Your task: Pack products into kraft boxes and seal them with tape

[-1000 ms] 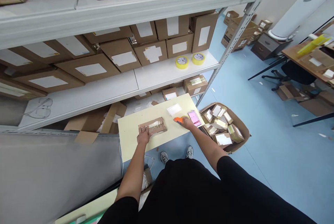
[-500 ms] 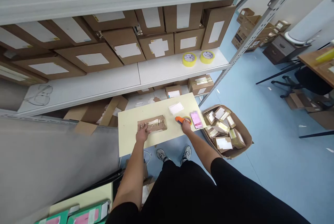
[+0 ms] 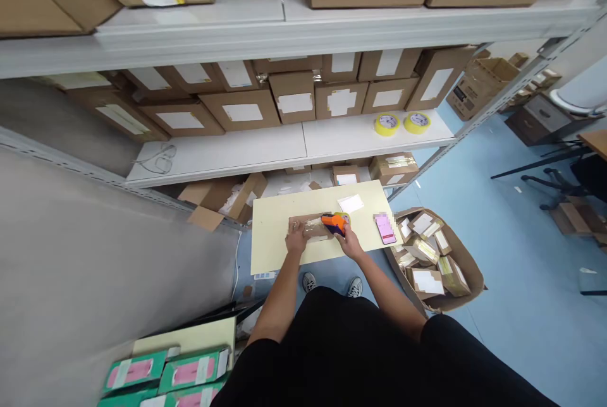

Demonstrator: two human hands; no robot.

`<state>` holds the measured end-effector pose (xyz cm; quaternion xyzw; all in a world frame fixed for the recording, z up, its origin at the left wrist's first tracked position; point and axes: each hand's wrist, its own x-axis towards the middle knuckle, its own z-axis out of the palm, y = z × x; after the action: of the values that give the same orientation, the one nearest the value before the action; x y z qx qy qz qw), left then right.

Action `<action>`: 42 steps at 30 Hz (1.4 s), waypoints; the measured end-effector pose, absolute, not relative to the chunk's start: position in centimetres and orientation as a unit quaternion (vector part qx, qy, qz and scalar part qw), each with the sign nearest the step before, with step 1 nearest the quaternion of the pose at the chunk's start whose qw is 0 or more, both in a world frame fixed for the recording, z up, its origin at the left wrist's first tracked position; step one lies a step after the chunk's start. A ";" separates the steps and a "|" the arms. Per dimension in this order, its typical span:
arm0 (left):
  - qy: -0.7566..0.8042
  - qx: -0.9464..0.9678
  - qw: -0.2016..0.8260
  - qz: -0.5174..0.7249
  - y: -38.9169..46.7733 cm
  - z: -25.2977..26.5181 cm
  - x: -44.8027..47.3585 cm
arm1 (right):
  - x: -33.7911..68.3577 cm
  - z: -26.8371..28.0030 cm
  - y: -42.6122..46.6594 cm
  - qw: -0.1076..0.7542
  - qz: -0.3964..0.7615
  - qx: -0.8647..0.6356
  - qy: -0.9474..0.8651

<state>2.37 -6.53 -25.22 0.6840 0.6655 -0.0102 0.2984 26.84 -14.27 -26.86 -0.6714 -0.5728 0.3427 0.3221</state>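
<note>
A long, flat cardboard box (image 3: 313, 228) with clear tape along its top lies on the pale yellow table (image 3: 270, 260). My left hand (image 3: 296, 239) grips the left end of this box, fingers over its top. In my right hand (image 3: 349, 244) is an orange and dark blue tape dispenser (image 3: 333, 222) with a yellow tape roll. The dispenser is over the right end of the box; whether it touches is hard to tell. Behind it lie white labels (image 3: 351, 203), and a phone with a pink screen (image 3: 386, 229) rests to the right.
Shelves with labelled boxes (image 3: 243, 111) stand behind the table. Two yellow tape rolls (image 3: 387, 125) and glasses (image 3: 164, 160) lie on a shelf. At the right, a large carton (image 3: 467, 255) holds several small parcels. Green packages (image 3: 194, 370) sit at the lower left.
My right hand has brought the tape dispenser left from beside the phone to the box's right end. My left hand stays on the box. The camera view has shifted.
</note>
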 end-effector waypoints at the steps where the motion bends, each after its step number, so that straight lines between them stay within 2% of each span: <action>1: 0.664 0.683 0.305 0.002 -6.6 -25.1 2.3 | 25.8 -26.1 -13.5 0.316 0.354 -0.664 -0.578; 6: 0.652 0.687 0.319 0.028 -7.0 -25.0 1.8 | 22.4 -24.0 -10.6 0.304 0.403 -0.636 -0.583; 14: 0.623 0.716 0.312 0.042 -7.9 -24.8 0.6 | 22.0 -25.4 -11.6 0.322 0.414 -0.656 -0.542; 20: 0.685 0.623 0.300 0.230 -7.2 -22.7 0.4 | 22.6 -26.3 -11.6 0.354 0.435 -0.629 -0.538; 23: 0.651 0.579 0.391 0.296 -5.2 -20.8 1.1 | 23.1 -26.4 -11.6 0.350 0.450 -0.615 -0.544; 27: 0.539 0.563 0.562 0.276 -1.9 -18.5 1.8 | 23.6 -26.3 -11.7 0.361 0.460 -0.584 -0.563; 31: 0.507 0.557 0.628 0.194 -0.2 -17.2 1.8 | 24.1 -26.3 -11.8 0.347 0.466 -0.569 -0.583; 36: 0.520 0.574 0.608 0.177 -0.7 -16.7 2.3 | 24.7 -26.2 -11.6 0.340 0.490 -0.548 -0.586; 42: 0.503 0.624 0.562 0.203 -1.6 -16.2 4.3 | 26.0 -25.7 -11.1 0.374 0.583 -0.494 -0.525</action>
<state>4.31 -1.56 -16.17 0.6244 0.5033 0.2026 0.5620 25.95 -11.11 -25.68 -0.4942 -0.5251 0.5832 0.3740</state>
